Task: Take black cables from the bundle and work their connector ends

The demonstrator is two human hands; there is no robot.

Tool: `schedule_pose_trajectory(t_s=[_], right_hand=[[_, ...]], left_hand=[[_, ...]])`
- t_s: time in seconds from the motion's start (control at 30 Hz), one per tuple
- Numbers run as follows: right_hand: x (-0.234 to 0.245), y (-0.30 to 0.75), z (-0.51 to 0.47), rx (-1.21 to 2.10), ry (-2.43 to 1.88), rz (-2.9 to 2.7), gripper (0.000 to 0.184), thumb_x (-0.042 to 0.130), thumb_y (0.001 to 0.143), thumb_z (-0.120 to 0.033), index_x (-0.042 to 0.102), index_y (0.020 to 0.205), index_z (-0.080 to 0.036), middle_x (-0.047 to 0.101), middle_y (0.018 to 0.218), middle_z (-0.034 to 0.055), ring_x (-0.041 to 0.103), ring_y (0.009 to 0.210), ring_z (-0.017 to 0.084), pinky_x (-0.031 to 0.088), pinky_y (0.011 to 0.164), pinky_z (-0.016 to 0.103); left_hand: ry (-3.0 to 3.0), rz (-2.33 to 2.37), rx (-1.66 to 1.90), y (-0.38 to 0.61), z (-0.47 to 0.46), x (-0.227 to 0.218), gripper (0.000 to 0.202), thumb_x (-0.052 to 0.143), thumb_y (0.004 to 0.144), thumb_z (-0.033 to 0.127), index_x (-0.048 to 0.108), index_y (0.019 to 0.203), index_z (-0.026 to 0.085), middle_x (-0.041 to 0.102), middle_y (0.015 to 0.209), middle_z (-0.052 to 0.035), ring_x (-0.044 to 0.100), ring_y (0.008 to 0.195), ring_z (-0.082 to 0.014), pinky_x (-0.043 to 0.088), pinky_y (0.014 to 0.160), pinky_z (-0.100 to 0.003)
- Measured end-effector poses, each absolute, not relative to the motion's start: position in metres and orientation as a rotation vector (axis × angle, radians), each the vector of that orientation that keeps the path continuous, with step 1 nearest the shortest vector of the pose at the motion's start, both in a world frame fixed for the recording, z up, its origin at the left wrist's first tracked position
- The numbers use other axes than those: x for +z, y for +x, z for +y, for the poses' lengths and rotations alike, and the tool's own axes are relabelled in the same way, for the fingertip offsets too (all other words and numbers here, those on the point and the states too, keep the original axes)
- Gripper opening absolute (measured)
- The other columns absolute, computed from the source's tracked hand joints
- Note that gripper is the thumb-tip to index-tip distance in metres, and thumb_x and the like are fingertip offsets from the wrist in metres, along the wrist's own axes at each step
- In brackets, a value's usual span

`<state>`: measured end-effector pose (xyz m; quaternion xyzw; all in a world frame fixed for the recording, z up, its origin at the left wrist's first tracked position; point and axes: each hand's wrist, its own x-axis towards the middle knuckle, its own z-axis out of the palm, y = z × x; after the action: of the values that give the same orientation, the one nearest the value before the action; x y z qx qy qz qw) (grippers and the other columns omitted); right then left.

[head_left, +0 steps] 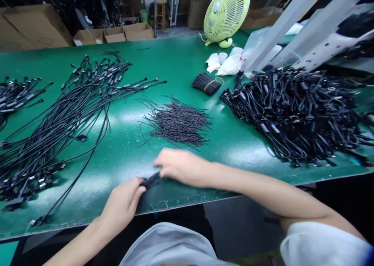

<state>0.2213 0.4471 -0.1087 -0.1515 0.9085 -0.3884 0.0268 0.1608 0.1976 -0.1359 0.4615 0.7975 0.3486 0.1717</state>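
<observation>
My left hand [124, 199] is closed around a bundled black cable [152, 180] just above the front edge of the table. At the bundle's other end is my right hand [182, 166], fingers curled against it and somewhat blurred. The bundle is smeared too, so its plugs and any tie on it cannot be made out. Just beyond my right hand lies a loose pile of thin black twist ties [181, 122]. Behind that pile is a bunch of similar ties [207, 83], held by a yellow band.
Long uncoiled black cables [67, 114] spread over the left of the green table [172, 69]. Coiled cables [300, 114] are heaped at the right, beside grey metal posts [271, 40]. A green fan [226, 14] and white crumpled items [230, 63] stand toward the back.
</observation>
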Motion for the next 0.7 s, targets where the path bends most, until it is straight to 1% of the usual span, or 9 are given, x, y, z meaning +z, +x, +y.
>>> schedule_pose_trajectory(t_s=[0.1,0.17,0.3,0.37,0.4,0.5,0.57,0.63,0.7], right_hand=[[-0.114,0.178,0.498,-0.555,-0.163,3.38,0.027,0.044,0.097,-0.02,0.064,0.114,-0.016,0.056,0.124,0.0136,0.053,0.105,0.023,0.041,0.089,0.036],[-0.123,0.156,0.525,-0.208,-0.123,3.393,0.027,0.043,0.096,-0.015,0.066,0.108,-0.014,0.057,0.125,0.0146,0.054,0.101,0.024,0.041,0.085,0.036],[-0.13,0.146,0.536,0.006,-0.141,3.435,0.026,0.04,0.095,-0.013,0.065,0.101,-0.011,0.061,0.117,0.0164,0.055,0.095,0.024,0.04,0.081,0.036],[-0.124,0.159,0.516,-0.143,0.002,3.545,0.024,0.041,0.095,-0.016,0.064,0.099,-0.01,0.063,0.11,0.017,0.056,0.094,0.025,0.039,0.082,0.037],[-0.121,0.17,0.499,-0.34,0.085,3.58,0.023,0.042,0.094,-0.018,0.063,0.098,-0.011,0.064,0.105,0.0158,0.056,0.093,0.025,0.04,0.082,0.037],[-0.115,0.206,0.432,-1.274,0.147,3.301,0.017,0.047,0.093,-0.025,0.062,0.092,-0.016,0.065,0.091,0.0074,0.058,0.084,0.019,0.043,0.077,0.031],[-0.119,0.228,0.386,-1.709,0.088,2.885,0.016,0.048,0.092,-0.027,0.061,0.091,-0.017,0.063,0.083,0.0025,0.057,0.073,0.015,0.044,0.068,0.026],[-0.126,0.244,0.351,-1.851,0.068,2.687,0.016,0.048,0.092,-0.028,0.06,0.092,-0.017,0.061,0.077,0.0004,0.054,0.065,0.012,0.043,0.061,0.024],[-0.131,0.255,0.332,-1.761,0.007,2.83,0.015,0.048,0.093,-0.026,0.059,0.093,-0.016,0.059,0.078,0.0011,0.054,0.066,0.012,0.043,0.061,0.023]], left_hand=[[0.558,1.878,1.391,0.161,0.198,-0.127,0.033,0.043,0.097,0.047,0.051,0.084,0.019,0.037,0.06,0.0055,0.033,0.048,-0.0097,0.03,0.044,-0.02],[0.316,1.643,1.586,0.164,0.199,-0.121,0.037,0.051,0.092,0.053,0.05,0.082,0.018,0.03,0.06,0.0071,0.025,0.048,-0.0077,0.026,0.042,-0.018],[0.225,1.476,1.761,0.172,0.197,-0.114,0.037,0.062,0.087,0.051,0.051,0.08,0.016,0.031,0.06,0.0073,0.025,0.049,-0.0061,0.026,0.043,-0.015],[0.232,1.449,1.823,0.176,0.195,-0.115,0.035,0.062,0.088,0.049,0.052,0.082,0.016,0.031,0.06,0.0073,0.026,0.05,-0.006,0.027,0.043,-0.015],[0.228,1.437,1.851,0.179,0.195,-0.116,0.034,0.061,0.089,0.049,0.052,0.082,0.016,0.031,0.061,0.0072,0.026,0.05,-0.0059,0.028,0.044,-0.015],[0.209,1.379,1.932,0.187,0.197,-0.123,0.031,0.061,0.09,0.047,0.054,0.094,0.017,0.033,0.062,0.0074,0.026,0.049,-0.0058,0.028,0.043,-0.014],[0.211,1.342,1.985,0.191,0.2,-0.128,0.035,0.062,0.089,0.046,0.053,0.11,0.019,0.033,0.062,0.0079,0.026,0.049,-0.0063,0.027,0.043,-0.014],[0.235,1.344,2.019,0.195,0.2,-0.133,0.041,0.063,0.088,0.046,0.053,0.119,0.02,0.032,0.063,0.0077,0.027,0.05,-0.007,0.028,0.044,-0.015],[0.268,1.403,2.021,0.198,0.197,-0.137,0.042,0.062,0.089,0.046,0.057,0.119,0.017,0.033,0.063,0.0066,0.03,0.051,-0.0079,0.029,0.044,-0.016]])
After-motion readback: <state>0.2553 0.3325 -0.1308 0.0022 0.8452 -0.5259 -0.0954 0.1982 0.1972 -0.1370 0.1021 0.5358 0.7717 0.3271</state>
